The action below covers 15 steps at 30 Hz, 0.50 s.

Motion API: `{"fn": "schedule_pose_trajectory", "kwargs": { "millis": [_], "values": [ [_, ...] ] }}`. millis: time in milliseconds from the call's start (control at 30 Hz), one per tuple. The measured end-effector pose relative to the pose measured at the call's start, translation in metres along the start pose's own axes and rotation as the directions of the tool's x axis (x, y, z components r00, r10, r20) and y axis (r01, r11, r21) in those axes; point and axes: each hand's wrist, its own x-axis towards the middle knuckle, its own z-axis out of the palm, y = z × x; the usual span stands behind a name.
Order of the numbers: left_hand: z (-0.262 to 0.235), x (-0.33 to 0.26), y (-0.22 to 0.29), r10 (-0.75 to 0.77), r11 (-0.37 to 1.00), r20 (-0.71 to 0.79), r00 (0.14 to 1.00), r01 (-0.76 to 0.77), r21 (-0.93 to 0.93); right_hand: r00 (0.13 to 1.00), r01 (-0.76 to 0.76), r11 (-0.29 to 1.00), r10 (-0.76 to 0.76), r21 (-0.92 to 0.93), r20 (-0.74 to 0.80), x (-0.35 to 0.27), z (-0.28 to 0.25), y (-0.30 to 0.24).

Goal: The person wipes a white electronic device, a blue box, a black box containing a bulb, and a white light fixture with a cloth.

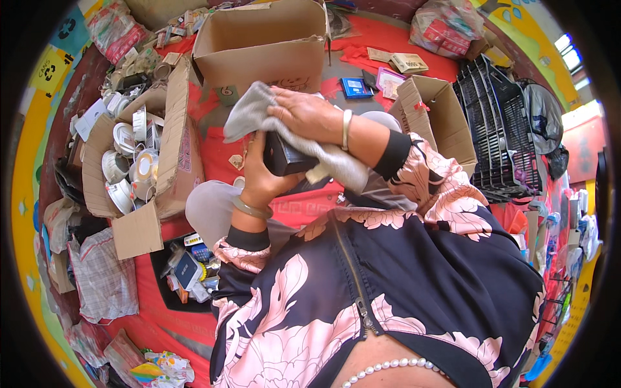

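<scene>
My left hand (pixel 257 176) grips a small black box-shaped device (pixel 283 157) from below, held up in front of my chest. My right hand (pixel 309 114) presses a grey cloth (pixel 259 110) over the top of the device; the cloth drapes down its right side. A green bangle sits on my left wrist and a pale bangle on my right. Part of the device is hidden under the cloth.
A long cardboard box (pixel 171 155) at left holds several round metal fittings. A bigger cardboard box (pixel 265 48) stands ahead, a smaller one (pixel 433 110) at right beside a black plastic crate (pixel 498 129). A dark bin (pixel 187 271) of small gadgets sits below left on red cloth.
</scene>
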Motion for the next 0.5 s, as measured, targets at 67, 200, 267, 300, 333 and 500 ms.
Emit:
{"fn": "schedule_pose_trajectory", "kwargs": {
  "millis": [67,200,267,300,333,500],
  "values": [
    [0.001,-0.001,0.000,0.081,0.996,-0.009,0.997,-0.080,0.039,0.998,0.036,0.991,-0.027,-0.132,0.063,-0.002,0.014,0.041],
    [0.000,0.002,-0.002,0.128,0.988,-0.027,0.991,-0.126,0.086,0.993,0.009,0.992,-0.024,0.129,0.113,-0.033,0.018,0.124],
    [-0.004,0.001,-0.004,0.186,0.965,-0.087,0.979,-0.165,0.206,0.942,-0.276,0.721,0.336,0.636,0.027,-0.038,0.002,0.108],
    [-0.005,0.003,-0.002,0.215,0.948,-0.109,0.971,-0.180,0.261,0.504,-0.560,-0.110,0.741,0.821,0.443,-0.042,-0.007,0.087],
    [-0.006,0.003,0.002,0.253,0.901,-0.120,0.960,-0.188,0.392,0.584,-0.408,-0.217,0.685,0.887,0.436,-0.055,-0.001,0.102],
    [-0.004,0.010,0.010,0.353,0.711,-0.027,0.935,-0.250,0.657,0.769,-0.251,-0.440,0.450,0.862,0.454,-0.055,0.020,0.050]
  ]
}}
